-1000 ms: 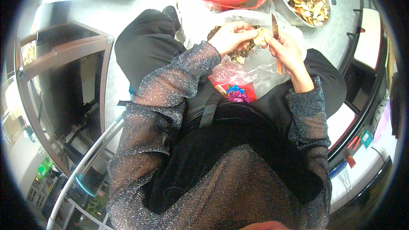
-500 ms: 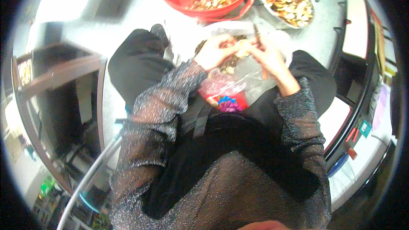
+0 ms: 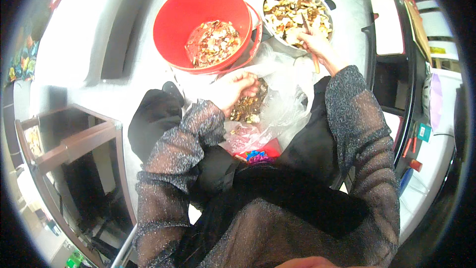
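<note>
My left hand [image 3: 237,88] reaches down into a clear plastic bag [image 3: 290,104] that lies open on my lap. Its bent fingers rest on the brown and pale pieces [image 3: 248,110] inside; whether it grips one is hidden. My right hand [image 3: 320,47] is stretched out over a metal bowl [image 3: 328,9] full of pale cut pieces. It is shut on a knife [image 3: 308,27] with a wooden handle, the blade pointing into the bowl. Left of the bowl stands a red bucket [image 3: 171,17] holding reddish-brown peelings.
A red packet with colourful print [image 3: 258,155] lies on my lap under the bag. A wooden frame [image 3: 84,139] stands at my left on the pale floor. Dark furniture with a white top [image 3: 389,17] runs along the right side.
My hands have parted: the right one went up and right with the knife to the metal bowl, and the left one dropped into the bag. The view tilted forward, showing both containers whole.
</note>
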Available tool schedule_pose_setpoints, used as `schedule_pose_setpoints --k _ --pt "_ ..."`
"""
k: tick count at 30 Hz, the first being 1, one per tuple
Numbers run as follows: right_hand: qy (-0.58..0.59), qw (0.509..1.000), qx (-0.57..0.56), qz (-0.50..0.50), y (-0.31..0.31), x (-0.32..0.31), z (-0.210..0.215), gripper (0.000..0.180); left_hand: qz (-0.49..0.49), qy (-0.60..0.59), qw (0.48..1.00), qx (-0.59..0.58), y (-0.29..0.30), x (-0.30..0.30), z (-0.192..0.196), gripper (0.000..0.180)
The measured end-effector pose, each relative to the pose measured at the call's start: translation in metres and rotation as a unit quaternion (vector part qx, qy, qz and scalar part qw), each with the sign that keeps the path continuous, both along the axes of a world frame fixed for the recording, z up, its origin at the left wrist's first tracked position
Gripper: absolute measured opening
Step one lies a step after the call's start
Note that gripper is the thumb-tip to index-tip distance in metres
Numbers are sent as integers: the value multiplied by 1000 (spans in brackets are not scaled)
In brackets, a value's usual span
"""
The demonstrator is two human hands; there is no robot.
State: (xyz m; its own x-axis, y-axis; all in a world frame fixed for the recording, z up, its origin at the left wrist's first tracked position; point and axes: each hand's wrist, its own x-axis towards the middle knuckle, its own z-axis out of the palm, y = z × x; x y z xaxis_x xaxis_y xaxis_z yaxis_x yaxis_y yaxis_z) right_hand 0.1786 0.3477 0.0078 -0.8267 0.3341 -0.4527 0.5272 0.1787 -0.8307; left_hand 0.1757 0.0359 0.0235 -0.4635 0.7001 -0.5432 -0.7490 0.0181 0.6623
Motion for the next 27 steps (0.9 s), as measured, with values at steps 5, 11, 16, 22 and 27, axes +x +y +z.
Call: schedule_pose_setpoints --k 5,11,16,22,27 --pt "-35 989 23 -139 78 -23 -44 22 -34 0 999 -15 5 5 -3 17" --pt "-35 969 7 -243 157 -46 -83 17 -50 -28 998 -19 7 5 -17 19" --pt "-9 951 -23 -309 185 -71 -106 14 -49 -70 996 -36 13 3 -19 18" --pt "-6 942 -23 -333 220 -121 -115 15 -62 -83 994 -45 21 -1 -23 21" --pt "-44 952 42 -299 225 -131 -136 16 -66 -92 992 -55 25 0 -22 21"
